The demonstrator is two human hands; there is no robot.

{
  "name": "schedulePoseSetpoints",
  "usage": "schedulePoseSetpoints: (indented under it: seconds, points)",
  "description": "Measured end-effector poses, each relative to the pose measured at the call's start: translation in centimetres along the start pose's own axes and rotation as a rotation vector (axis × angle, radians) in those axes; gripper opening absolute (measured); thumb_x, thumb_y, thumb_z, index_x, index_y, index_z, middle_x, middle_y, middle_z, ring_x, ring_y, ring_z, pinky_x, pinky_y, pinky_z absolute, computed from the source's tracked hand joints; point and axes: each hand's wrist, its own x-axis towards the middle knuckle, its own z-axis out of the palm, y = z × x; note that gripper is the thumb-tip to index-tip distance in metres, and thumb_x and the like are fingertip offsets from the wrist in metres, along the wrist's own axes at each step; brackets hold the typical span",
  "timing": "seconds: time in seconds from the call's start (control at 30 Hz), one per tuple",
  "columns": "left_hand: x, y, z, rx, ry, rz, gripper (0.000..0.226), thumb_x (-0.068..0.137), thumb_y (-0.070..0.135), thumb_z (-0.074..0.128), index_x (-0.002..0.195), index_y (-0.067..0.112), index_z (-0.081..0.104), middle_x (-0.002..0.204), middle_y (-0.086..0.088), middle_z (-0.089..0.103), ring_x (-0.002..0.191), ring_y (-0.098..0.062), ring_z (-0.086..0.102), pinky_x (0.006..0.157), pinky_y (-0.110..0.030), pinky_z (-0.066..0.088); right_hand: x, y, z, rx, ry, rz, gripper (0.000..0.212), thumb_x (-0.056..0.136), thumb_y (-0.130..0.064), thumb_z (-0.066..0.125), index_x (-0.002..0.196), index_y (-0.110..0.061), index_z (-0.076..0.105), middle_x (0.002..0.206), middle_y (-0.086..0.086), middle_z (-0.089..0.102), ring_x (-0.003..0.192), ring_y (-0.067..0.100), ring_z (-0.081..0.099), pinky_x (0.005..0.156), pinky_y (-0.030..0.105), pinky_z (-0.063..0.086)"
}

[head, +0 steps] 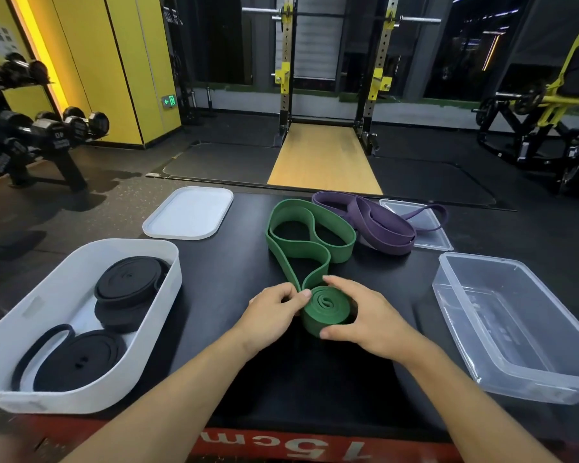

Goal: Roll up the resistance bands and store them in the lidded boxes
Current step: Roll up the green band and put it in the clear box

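Observation:
A green resistance band [310,235] lies on the black platform, its near end wound into a tight coil [326,307]. My left hand [269,317] pinches the coil's left side where the loose strands enter. My right hand [365,315] curls around the coil's right side, thumb at its front. Behind the green band, a purple band [378,223] sits in loose loops, partly over a clear lid [433,240]. The white box [10,342] at left holds rolled black bands [129,279]. A clear box [528,372] stands empty at right.
A white lid [189,212] lies at the back left of the platform. The platform's red front edge [281,449] runs just below my arms. Dumbbell racks [30,135] stand far left, a squat rack [331,78] straight ahead.

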Motion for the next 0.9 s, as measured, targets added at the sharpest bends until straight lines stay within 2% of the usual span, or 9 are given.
schedulePoseSetpoints:
  seconds: [0.13, 0.23, 0.3, 0.4, 0.5, 0.57, 0.67, 0.8, 0.9]
  points:
    - [-0.2, 0.1, -0.2, -0.082, -0.014, 0.007, 0.046, 0.096, 0.049, 0.066, 0.063, 0.023, 0.048, 0.065, 0.009, 0.053, 0.063, -0.008, 0.047, 0.068, -0.028, 0.04, 0.0, 1.0, 0.0, 0.223, -0.1, -0.01, 0.098, 0.072, -0.017, 0.092, 0.148, -0.048, 0.038, 0.141, -0.02, 0.057, 0.131, -0.005, 0.052, 0.119, 0.028, 0.036]
    - [0.1, 0.3, -0.2, -0.056, -0.013, 0.0, 0.048, 0.092, 0.049, 0.069, 0.06, 0.023, 0.046, 0.061, 0.01, 0.048, 0.062, -0.011, 0.046, 0.067, -0.031, 0.04, 0.1, 0.5, -0.1, 0.199, -0.139, 0.034, 0.101, 0.075, -0.02, 0.089, 0.155, -0.043, 0.032, 0.148, -0.017, 0.051, 0.134, -0.005, 0.05, 0.121, 0.032, 0.035]
    - [0.5, 0.3, 0.0, -0.009, 0.026, 0.003, 0.048, 0.091, 0.049, 0.07, 0.056, 0.025, 0.047, 0.07, 0.011, 0.052, 0.068, -0.013, 0.051, 0.072, -0.034, 0.044, -0.2, -0.6, 0.2, 0.102, -0.124, 0.075, 0.107, 0.073, -0.034, 0.087, 0.16, -0.039, 0.023, 0.155, -0.014, 0.043, 0.14, 0.001, 0.044, 0.122, 0.036, 0.033]
    - [0.4, 0.3, 0.1, 0.012, 0.08, 0.012, 0.047, 0.091, 0.046, 0.072, 0.054, 0.026, 0.05, 0.093, 0.005, 0.055, 0.084, -0.017, 0.059, 0.085, -0.036, 0.05, -1.2, -3.2, 1.6, -0.287, -0.03, 0.172, 0.123, 0.059, -0.083, 0.068, 0.159, -0.028, 0.02, 0.155, -0.008, 0.034, 0.146, 0.016, 0.031, 0.119, 0.041, 0.031]
    - [0.2, 0.5, 0.0, 0.017, 0.08, 0.027, 0.045, 0.092, 0.043, 0.073, 0.058, 0.021, 0.053, 0.098, 0.005, 0.054, 0.088, -0.012, 0.059, 0.084, -0.028, 0.048, -1.8, -5.3, 2.8, -0.589, 0.162, 0.248, 0.099, 0.056, -0.101, 0.046, 0.12, -0.026, 0.045, 0.12, -0.008, 0.047, 0.12, 0.019, 0.046, 0.098, 0.036, 0.041]
    - [0.1, 0.7, -0.2, -0.006, 0.07, 0.036, 0.042, 0.093, 0.039, 0.073, 0.064, 0.016, 0.055, 0.099, 0.006, 0.052, 0.084, -0.006, 0.056, 0.076, -0.018, 0.041, -1.2, -5.6, 3.0, -0.633, 0.261, 0.239, 0.087, 0.059, -0.103, 0.04, 0.099, -0.026, 0.042, 0.106, -0.009, 0.051, 0.108, 0.019, 0.051, 0.09, 0.036, 0.04]
    - [-0.1, 0.5, -0.4, -0.044, 0.09, 0.052, 0.04, 0.091, 0.04, 0.075, 0.067, 0.016, 0.054, 0.094, 0.006, 0.055, 0.078, -0.005, 0.054, 0.074, -0.019, 0.041, -0.1, -5.0, 3.0, -0.654, 0.29, 0.207, 0.078, 0.065, -0.097, 0.049, 0.097, -0.025, 0.048, 0.103, -0.009, 0.055, 0.106, 0.019, 0.053, 0.089, 0.035, 0.04]
    - [-0.6, 0.3, -0.5, -0.107, 0.109, 0.058, 0.04, 0.088, 0.047, 0.075, 0.076, 0.017, 0.052, 0.073, 0.011, 0.057, 0.067, -0.006, 0.05, 0.067, -0.022, 0.043, 0.3, -3.8, 2.3, -0.511, 0.238, 0.162, 0.069, 0.061, -0.088, 0.063, 0.093, -0.028, 0.054, 0.092, -0.015, 0.048, 0.098, 0.015, 0.052, 0.086, 0.033, 0.044]
    - [-0.6, 0.3, -0.7, -0.107, 0.109, 0.032, 0.044, 0.094, 0.056, 0.064, 0.082, 0.014, 0.057, 0.07, 0.012, 0.054, 0.067, -0.005, 0.047, 0.071, -0.027, 0.042, 0.4, -3.1, 1.6, -0.431, 0.158, 0.1, 0.071, 0.06, -0.082, 0.072, 0.108, -0.03, 0.061, 0.097, -0.015, 0.05, 0.101, 0.012, 0.05, 0.088, 0.032, 0.045]
